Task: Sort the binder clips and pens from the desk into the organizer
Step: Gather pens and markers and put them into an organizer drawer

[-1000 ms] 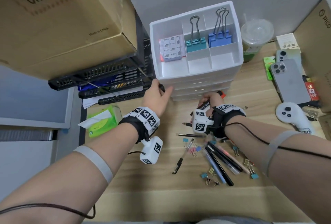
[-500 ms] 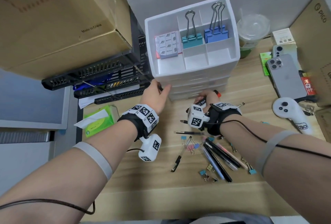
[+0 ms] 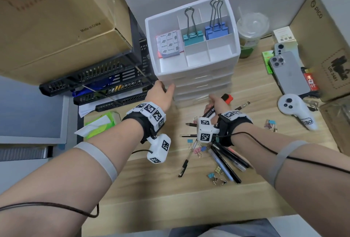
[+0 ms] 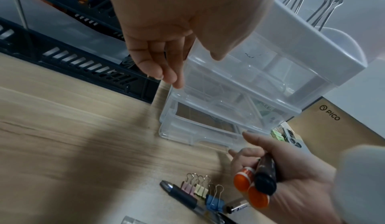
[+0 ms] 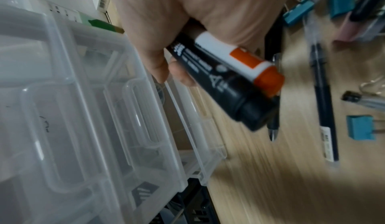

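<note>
A white organizer [image 3: 195, 75] with clear drawers stands at the back of the desk. Its top tray holds a teal clip [image 3: 193, 36], blue clips [image 3: 216, 30] and sticky notes [image 3: 168, 44]. My left hand [image 3: 162, 94] holds its left front corner, thumb on the front and fingers [image 4: 166, 73] on the side. My right hand [image 3: 216, 104] grips black and orange-capped markers [image 5: 220, 82], while its fingertips touch the front lip of the lowest drawer [image 4: 200, 128], which stands slightly out. Several pens [image 3: 225, 161] and small binder clips [image 3: 217, 177] lie on the desk behind my right wrist.
A big cardboard box [image 3: 56, 19] sits on black letter trays [image 3: 106, 85] left of the organizer. A lidded cup [image 3: 250, 34], a phone [image 3: 289, 72], a white controller [image 3: 295, 110] and another box [image 3: 331, 57] fill the right side. A green tissue pack [image 3: 100, 125] lies at left.
My right hand with the markers has shifted a little left and down along the drawer fronts. The left hand has stayed at the organizer's corner.
</note>
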Motion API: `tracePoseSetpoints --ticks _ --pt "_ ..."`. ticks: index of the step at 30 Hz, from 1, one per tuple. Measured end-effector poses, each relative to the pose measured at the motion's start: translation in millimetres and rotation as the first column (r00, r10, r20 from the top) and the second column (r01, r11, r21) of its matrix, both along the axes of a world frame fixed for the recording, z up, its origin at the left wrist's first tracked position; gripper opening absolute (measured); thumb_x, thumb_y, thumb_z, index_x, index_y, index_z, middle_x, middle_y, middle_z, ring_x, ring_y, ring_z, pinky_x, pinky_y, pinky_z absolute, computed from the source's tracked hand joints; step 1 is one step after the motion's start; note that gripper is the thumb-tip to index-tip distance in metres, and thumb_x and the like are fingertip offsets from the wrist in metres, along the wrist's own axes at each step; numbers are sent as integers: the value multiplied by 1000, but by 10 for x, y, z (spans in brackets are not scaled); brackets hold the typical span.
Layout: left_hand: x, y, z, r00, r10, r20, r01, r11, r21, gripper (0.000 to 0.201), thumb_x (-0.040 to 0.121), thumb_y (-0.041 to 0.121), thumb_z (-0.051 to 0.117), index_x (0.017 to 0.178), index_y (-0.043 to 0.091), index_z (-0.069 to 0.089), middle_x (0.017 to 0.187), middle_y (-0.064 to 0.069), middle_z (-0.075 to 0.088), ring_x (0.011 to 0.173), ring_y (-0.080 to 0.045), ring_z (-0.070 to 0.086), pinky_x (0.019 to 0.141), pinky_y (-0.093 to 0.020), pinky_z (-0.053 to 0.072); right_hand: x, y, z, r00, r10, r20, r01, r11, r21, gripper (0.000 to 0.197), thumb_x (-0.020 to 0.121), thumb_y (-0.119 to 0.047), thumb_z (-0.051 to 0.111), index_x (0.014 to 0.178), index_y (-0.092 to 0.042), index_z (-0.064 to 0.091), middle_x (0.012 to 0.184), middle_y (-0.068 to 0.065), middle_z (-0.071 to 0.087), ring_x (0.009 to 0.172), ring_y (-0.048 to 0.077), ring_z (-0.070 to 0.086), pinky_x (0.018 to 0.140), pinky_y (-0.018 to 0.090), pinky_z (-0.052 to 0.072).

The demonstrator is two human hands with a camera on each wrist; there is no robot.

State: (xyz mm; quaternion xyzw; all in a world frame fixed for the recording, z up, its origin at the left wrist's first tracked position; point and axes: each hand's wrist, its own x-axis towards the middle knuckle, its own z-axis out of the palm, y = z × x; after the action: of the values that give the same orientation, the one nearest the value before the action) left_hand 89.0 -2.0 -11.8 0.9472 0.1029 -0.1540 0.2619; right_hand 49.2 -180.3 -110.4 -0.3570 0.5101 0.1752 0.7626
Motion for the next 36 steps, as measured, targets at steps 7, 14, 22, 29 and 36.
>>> tracePoseSetpoints --ticks 7,14,22,29,36 --pt "-17 15 56 993 52 101 -32 980 -196 44 91 54 58 116 19 50 103 -4 65 83 -11 59 76 -32 49 119 -9 -96 985 174 -8 -174 978 -118 31 72 -38 73 63 -12 58 47 3 58 44 22 56 75 40 54" --pt "12 17 51 994 46 97 -26 980 -199 48 92 55 57 124 19 49 92 7 59 77 -3 55 70 -27 44 -53 58 -2 987 160 -27 -160 987 1 34 87 -26 68 62 -13 49 42 0 50 35 15 47 55 31 41" --pt "15 26 97 998 23 52 -11 977 -214 62 93 56 56 138 15 41 111 2 57 96 -20 56 86 -29 45 -348 -71 140 984 137 -115 -153 977 -149 25 91 -30 60 75 -12 55 39 -1 54 37 16 51 58 34 45" --pt "107 41 202 999 3 49 8 972 -234 71 85 52 68 134 11 36 111 -2 59 95 -21 63 84 -37 55 -182 -274 488 984 158 79 -57 707 -705 15 86 -23 62 95 -11 64 79 11 70 63 24 66 74 43 62" --pt "204 147 205 999 -51 13 53 955 -293 73 82 47 74 136 14 38 119 -2 62 103 -20 65 88 -36 56 24 -176 717 159 880 -447 -351 -373 -859 31 90 -44 65 118 -32 62 104 -2 71 93 21 66 81 37 55"
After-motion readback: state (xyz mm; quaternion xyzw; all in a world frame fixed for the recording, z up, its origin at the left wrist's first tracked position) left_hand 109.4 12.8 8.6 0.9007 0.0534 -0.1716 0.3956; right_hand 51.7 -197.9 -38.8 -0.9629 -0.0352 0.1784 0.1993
